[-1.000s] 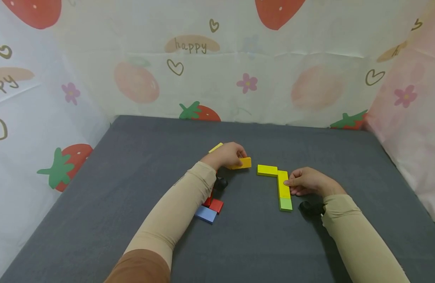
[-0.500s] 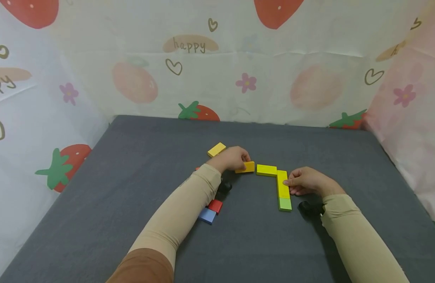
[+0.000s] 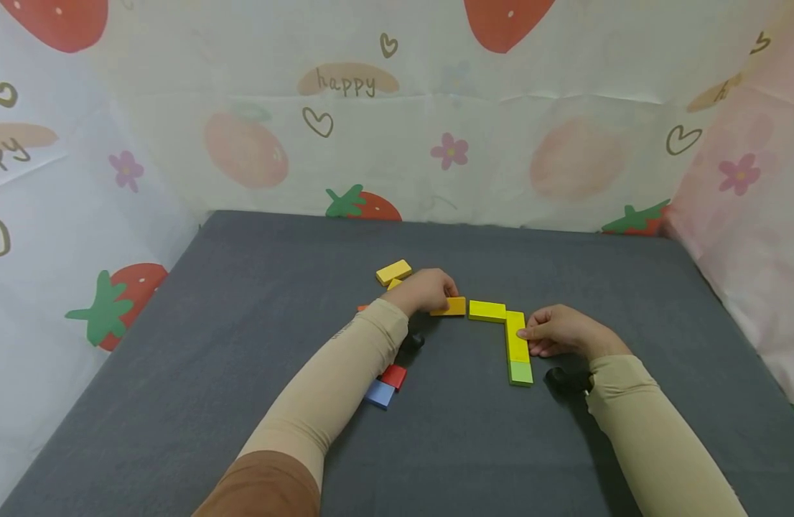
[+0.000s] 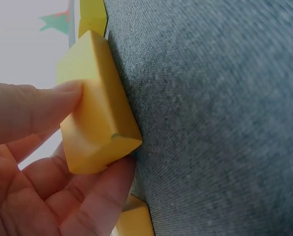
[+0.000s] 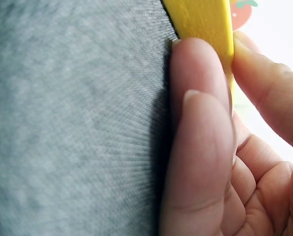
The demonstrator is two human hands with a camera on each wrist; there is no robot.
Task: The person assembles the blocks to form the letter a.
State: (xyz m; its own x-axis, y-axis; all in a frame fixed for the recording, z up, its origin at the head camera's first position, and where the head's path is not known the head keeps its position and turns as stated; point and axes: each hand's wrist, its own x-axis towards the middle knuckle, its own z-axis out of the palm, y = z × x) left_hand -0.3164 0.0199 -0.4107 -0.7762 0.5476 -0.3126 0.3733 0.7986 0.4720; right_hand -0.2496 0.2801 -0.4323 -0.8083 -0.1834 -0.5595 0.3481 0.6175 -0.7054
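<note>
My left hand [image 3: 423, 289] pinches an orange-yellow wooden block [image 4: 95, 113] between thumb and fingers, low over the dark cloth. The block's right end lies close to a flat yellow block [image 3: 487, 310]. That yellow block meets the top of an upright-running yellow block [image 3: 516, 341], below which a light green block [image 3: 521, 373] joins on. My right hand [image 3: 565, 332] grips the side of the longer-running yellow block, thumb on its top face and fingers along its right edge; the fingers hide part of it in the right wrist view [image 5: 200, 29].
Two loose yellow blocks, one of them the far block [image 3: 393, 272], lie behind my left wrist. A red block [image 3: 393, 376] and a blue block [image 3: 380, 394] lie beside my left forearm, which partly covers them. Dark grey cloth [image 3: 274, 273] covers the table; printed fabric stands behind.
My left hand has moved right and slightly nearer with the orange-yellow block, closing the gap to the flat yellow block. The far loose block is more exposed. My right hand stays put.
</note>
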